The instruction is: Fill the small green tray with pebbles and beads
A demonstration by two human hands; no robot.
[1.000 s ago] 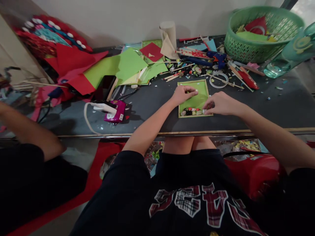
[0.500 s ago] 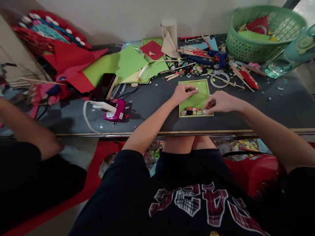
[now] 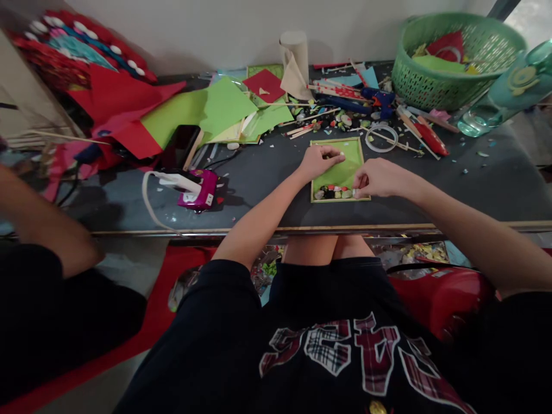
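Flat green framed card (image 3: 345,167), pebbles (image 3: 336,192) along bottom

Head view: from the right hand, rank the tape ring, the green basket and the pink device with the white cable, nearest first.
Measured from the right hand:
1. Tape ring, just beyond the hand, toward the wall.
2. Green basket, at the far right corner of the table.
3. Pink device, far off to the left, past the left hand and the green framed board.

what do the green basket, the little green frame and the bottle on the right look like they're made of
Basket: likely plastic, since its walls are a moulded green lattice. Frame: seemingly matte green paper or card, edged with pale strips, perhaps wood or card; the left hand and right hand rest on it. Bottle: clear teal, glossy, plastic or glass.
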